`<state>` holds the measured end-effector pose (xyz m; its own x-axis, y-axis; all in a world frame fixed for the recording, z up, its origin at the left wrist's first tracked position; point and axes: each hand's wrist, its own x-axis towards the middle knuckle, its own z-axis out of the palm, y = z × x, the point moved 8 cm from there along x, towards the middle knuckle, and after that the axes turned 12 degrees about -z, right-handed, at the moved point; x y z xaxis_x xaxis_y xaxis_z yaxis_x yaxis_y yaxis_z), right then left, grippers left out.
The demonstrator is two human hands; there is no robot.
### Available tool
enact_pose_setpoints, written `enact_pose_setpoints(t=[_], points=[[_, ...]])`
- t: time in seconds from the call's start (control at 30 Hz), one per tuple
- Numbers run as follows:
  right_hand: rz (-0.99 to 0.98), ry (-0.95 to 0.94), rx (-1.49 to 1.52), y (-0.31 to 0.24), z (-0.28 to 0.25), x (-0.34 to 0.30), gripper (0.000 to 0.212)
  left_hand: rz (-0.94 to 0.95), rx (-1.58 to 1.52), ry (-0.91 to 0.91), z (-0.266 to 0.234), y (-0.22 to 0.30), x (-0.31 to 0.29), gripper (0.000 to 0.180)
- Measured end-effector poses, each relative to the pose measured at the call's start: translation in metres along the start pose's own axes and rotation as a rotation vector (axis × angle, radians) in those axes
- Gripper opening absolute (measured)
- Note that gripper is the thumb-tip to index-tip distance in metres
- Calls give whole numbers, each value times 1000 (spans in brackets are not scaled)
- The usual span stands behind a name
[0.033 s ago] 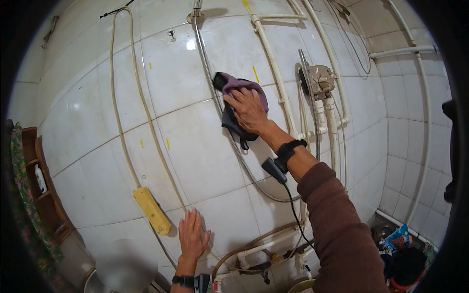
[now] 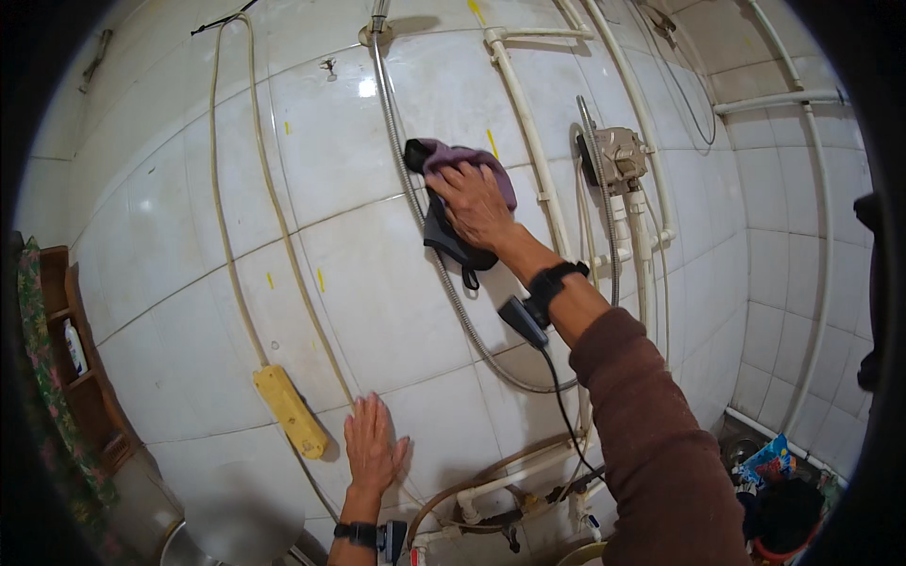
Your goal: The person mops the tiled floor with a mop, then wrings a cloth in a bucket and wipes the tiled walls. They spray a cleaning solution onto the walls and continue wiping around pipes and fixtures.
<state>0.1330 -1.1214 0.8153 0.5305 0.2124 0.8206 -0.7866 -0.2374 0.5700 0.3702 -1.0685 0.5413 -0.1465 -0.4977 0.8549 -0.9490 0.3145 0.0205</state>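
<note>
My right hand (image 2: pixel 472 205) presses a purple and black cloth (image 2: pixel 458 247) against the white tiled wall (image 2: pixel 396 321), its fingers over the purple part. A small black loop hangs from the cloth's lower edge. The cloth's left edge lies at the metal shower hose (image 2: pixel 451 300), covering part of it. Lower down, my left hand (image 2: pixel 374 443) rests flat on the tiles with fingers stretched out, holding nothing. Just left of it hangs a yellow power strip (image 2: pixel 290 412) on a pale cord.
White pipes (image 2: pixel 525 132) and a metal valve unit (image 2: pixel 619 156) are on the wall to the right. More pipework (image 2: pixel 491 500) runs low down. A wooden shelf (image 2: pixel 90 396) with a white bottle (image 2: pixel 75 347) stands far left. Assorted items and a blue packet (image 2: pixel 769 459) sit lower right.
My right hand and the cloth have shifted slightly left along the wall. My left hand has moved up a little, still flat on the tiles.
</note>
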Motion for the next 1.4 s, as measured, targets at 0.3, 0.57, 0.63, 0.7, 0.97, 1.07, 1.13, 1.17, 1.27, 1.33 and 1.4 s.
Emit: enact_pose_setpoints(t=[0.3,0.57,0.63,0.7,0.97,1.07,1.13,1.17,1.27,1.33,1.4], points=[[117,-83,-165,95,27,87,43,-144,248,13,65,-13,34,97],[140,-128,-273,103,40,139,39,-169,295,37,76,-23,29,97],[-22,-86,-293,93,50,159,38,-130,287,97,74,-22,28,100],[-8,45,-270,109,49,166,36,-96,276,145,73,-21,26,103],[312,-95,-193,194,41,100,47,-92,201,187,75,-24,23,102],[348,-104,-187,164,34,71,44,-103,294,188,75,-24,24,103],[324,-95,-285,138,26,48,45,-75,271,221,72,-21,25,102],[318,-90,-281,124,22,35,45,-83,269,212,72,-21,25,101],[260,29,-254,73,4,-9,44,-75,304,204,70,-17,26,93],[153,54,-268,36,-7,-37,45,-104,289,173,70,-17,26,89],[82,19,-194,10,-9,-66,42,-92,300,185,67,-14,26,89]])
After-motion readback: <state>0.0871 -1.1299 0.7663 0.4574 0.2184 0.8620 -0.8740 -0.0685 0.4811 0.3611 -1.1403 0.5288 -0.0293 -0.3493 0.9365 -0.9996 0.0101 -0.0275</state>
